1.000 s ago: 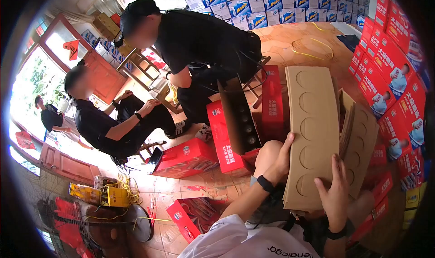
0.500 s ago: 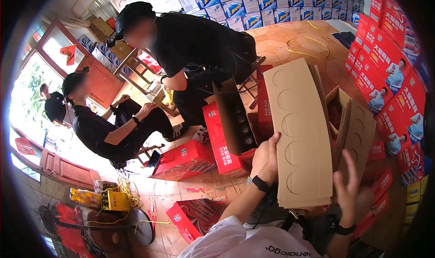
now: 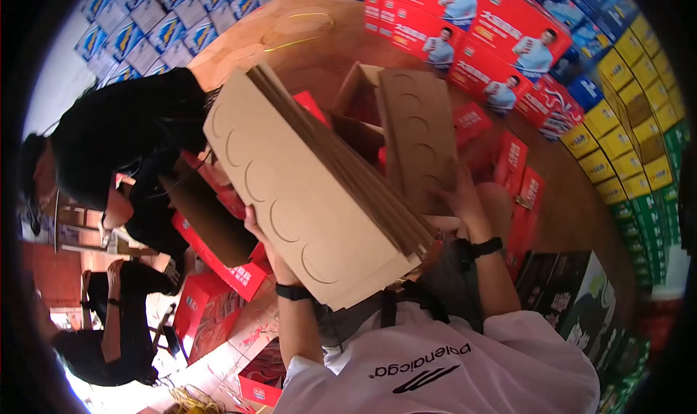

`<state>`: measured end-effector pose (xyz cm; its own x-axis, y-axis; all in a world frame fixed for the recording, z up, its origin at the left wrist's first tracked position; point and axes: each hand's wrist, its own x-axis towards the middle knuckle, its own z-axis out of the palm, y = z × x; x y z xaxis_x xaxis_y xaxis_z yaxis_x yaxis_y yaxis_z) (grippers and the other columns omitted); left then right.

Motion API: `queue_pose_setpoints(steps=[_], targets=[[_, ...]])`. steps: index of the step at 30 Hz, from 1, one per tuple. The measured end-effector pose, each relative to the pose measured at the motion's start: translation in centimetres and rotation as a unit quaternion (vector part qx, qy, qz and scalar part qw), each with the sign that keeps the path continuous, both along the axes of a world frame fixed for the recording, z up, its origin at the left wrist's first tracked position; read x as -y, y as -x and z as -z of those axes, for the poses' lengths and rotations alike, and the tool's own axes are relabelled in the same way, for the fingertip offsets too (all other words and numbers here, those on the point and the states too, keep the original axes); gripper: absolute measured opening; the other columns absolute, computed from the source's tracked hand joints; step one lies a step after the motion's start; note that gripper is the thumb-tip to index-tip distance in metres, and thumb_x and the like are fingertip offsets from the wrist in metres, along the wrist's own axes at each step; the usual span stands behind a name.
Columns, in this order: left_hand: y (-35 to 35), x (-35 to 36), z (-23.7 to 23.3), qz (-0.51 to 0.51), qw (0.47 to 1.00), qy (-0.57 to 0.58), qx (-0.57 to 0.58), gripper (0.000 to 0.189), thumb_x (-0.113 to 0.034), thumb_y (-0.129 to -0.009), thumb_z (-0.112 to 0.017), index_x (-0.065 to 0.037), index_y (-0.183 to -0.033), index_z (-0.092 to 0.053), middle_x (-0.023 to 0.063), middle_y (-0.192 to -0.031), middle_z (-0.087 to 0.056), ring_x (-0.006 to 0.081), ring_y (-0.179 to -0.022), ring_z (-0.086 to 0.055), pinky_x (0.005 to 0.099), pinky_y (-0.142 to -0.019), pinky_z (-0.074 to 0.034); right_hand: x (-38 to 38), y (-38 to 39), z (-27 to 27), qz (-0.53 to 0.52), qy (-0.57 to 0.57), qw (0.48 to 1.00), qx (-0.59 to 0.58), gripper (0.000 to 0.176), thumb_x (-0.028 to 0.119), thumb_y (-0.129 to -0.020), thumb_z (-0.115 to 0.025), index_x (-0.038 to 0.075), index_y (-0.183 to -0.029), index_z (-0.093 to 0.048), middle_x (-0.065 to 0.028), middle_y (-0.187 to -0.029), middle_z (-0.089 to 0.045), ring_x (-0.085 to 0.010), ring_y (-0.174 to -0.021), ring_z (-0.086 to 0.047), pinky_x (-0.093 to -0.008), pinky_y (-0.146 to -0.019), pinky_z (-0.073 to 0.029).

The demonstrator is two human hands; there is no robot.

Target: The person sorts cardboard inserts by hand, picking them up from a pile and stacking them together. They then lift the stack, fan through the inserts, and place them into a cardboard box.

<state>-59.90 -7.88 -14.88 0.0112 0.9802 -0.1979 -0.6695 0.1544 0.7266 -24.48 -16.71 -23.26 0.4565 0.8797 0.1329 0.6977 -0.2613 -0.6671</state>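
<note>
Fingers of the left hand (image 3: 267, 243) are partly bent along the outer long edge of a stack of brown cardboard sheets (image 3: 279, 185), holding it from beside and probably from beneath. The right hand (image 3: 465, 200) is half open at the near end of a second cardboard stack (image 3: 417, 131); blur and shade hide whether it grips or only touches it.

The first stack is in front of the person's body, above the lap. The left hand's place there seems meant to bear the weight and stop the sheets from sliding off sideways, since they fan apart along the opposite edge. Its long axis runs diagonally, from the far left down to the near right, with the broad face turned up and a row of curved cuts following its length. The second stack points more nearly straight away from the person, with similar cuts in line.

Just beyond, between the two, is an open carton (image 3: 350, 91). To the left, an open red box (image 3: 247, 277) is near a co-worker in black (image 3: 131, 123). Farther out, printed red cartons (image 3: 501, 22) and yellow boxes (image 3: 617, 127) rise in piles, seemingly arranged closely to save floor (image 3: 250, 33) space.
</note>
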Motion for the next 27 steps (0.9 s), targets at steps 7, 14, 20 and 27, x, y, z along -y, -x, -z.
queue_pose_setpoints(steps=[7, 14, 20, 27], targets=[[-0.3, 0.2, -1.4, 0.039, 0.998, 0.035, 0.024, 0.076, -0.06, -0.093, -0.048, -0.01, -0.15, -0.044, 0.0128, -0.145, -0.054, 0.0308, -0.125, -0.057, 0.0439, -0.102, -0.049, 0.3, -1.6, -0.6, -0.013, -0.089, 0.985, -0.146, 0.086, 0.01, -0.079, -0.082, 0.001, -0.152, -0.038, -0.0196, -0.147, -0.051, -0.0278, -0.134, -0.051, -0.0369, -0.113, -0.039], [0.4, 0.4, 0.3, 0.062, 0.997, 0.012, 0.042, 0.077, -0.063, -0.099, -0.041, -0.005, -0.15, -0.039, 0.0157, -0.146, -0.052, 0.0282, -0.127, -0.057, 0.0401, -0.105, -0.048, 1.0, -2.7, -6.6, 0.009, -0.147, 0.979, -0.14, 0.074, 0.003, -0.081, -0.079, 0.001, -0.147, -0.046, -0.016, -0.133, -0.064, -0.0235, -0.12, -0.062, -0.0352, -0.105, -0.047], [0.5, -0.4, 0.6, 0.053, 0.994, 0.051, 0.084, 0.074, -0.06, -0.098, -0.045, -0.006, -0.149, -0.042, 0.0157, -0.143, -0.055, 0.0319, -0.126, -0.058, 0.0432, -0.103, -0.05, 0.9, 3.7, -17.8, -0.004, -0.229, 0.971, -0.071, 0.066, 0.005, -0.085, -0.076, 0.0, -0.145, -0.05, -0.0148, -0.136, -0.062, -0.02, -0.123, -0.06, -0.0355, -0.105, -0.046], [-0.2, -0.3, 0.5, 0.064, 0.995, 0.013, 0.079, 0.078, -0.062, -0.096, -0.048, -0.006, -0.149, -0.042, 0.0175, -0.146, -0.052, 0.0333, -0.126, -0.057, 0.0465, -0.104, -0.05, 0.4, 13.5, -19.7, -0.181, -0.097, 0.974, 0.101, 0.087, 0.023, -0.079, -0.081, 0.002, -0.152, -0.039, -0.0249, -0.137, -0.058, -0.041, -0.11, -0.065, -0.0446, -0.091, -0.053]])
